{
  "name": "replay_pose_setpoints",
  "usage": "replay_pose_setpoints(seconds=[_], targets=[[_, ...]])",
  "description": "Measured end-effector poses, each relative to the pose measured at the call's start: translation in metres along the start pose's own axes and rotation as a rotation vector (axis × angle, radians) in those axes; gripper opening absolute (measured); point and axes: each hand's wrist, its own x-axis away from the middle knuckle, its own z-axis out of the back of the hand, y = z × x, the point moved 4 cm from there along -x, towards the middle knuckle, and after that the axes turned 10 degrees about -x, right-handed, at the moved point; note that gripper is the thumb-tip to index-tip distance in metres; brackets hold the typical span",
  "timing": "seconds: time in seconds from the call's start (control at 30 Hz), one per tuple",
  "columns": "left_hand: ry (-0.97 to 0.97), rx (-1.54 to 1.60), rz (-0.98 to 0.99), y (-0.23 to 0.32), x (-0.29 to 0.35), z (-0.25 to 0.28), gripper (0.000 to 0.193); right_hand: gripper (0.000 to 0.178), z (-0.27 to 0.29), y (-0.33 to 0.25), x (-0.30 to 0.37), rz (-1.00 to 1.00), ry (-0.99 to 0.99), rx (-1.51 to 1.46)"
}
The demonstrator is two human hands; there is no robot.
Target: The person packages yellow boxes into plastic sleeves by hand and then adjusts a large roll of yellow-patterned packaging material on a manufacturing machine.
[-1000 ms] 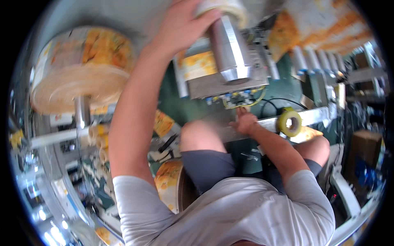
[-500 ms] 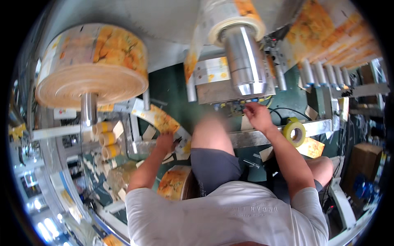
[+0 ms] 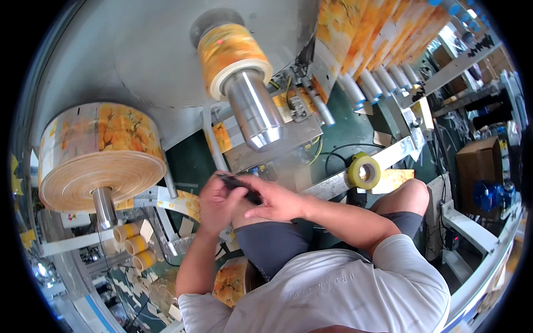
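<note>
Grasping a small black object [image 3: 244, 190] between left hand [image 3: 214, 206] and right hand [image 3: 273, 198] in the head view, with fingers closed on it. Holding it below the steel shaft [image 3: 255, 111] and slightly to its left, apart from the metal. Too blurred to tell its kind. Facing a printed roll [image 3: 230, 51] on the shaft, with a larger roll [image 3: 127, 130] left of the shaft and yellow tape [image 3: 355, 172] to its lower right.

Head cam, L of pair; wide fisheye; faces dn, close.
</note>
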Motion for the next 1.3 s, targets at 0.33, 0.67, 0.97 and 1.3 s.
replay_pose_setpoints(seconds=[0.33, 0.67, 0.97, 1.3], targets=[[0.203, -0.656, -0.718, 0.141, -0.211, -0.018, 0.057, 0.013, 0.112, 0.147, 0.135, -0.741, 1.150, -0.624], [0.046, -0.657, -0.797, 0.147, -0.238, -0.023, 0.055, 0.013, 0.164, 0.282, 0.188, -0.580, 1.623, -0.799], [0.099, -0.690, -0.781, 0.142, -0.232, -0.017, 0.056, 0.013, 0.164, 0.299, 0.180, -0.758, 1.596, -0.907], [0.124, -0.678, -0.795, 0.141, -0.231, -0.021, 0.055, 0.010, 0.160, 0.316, 0.197, -0.738, 1.592, -0.966]])
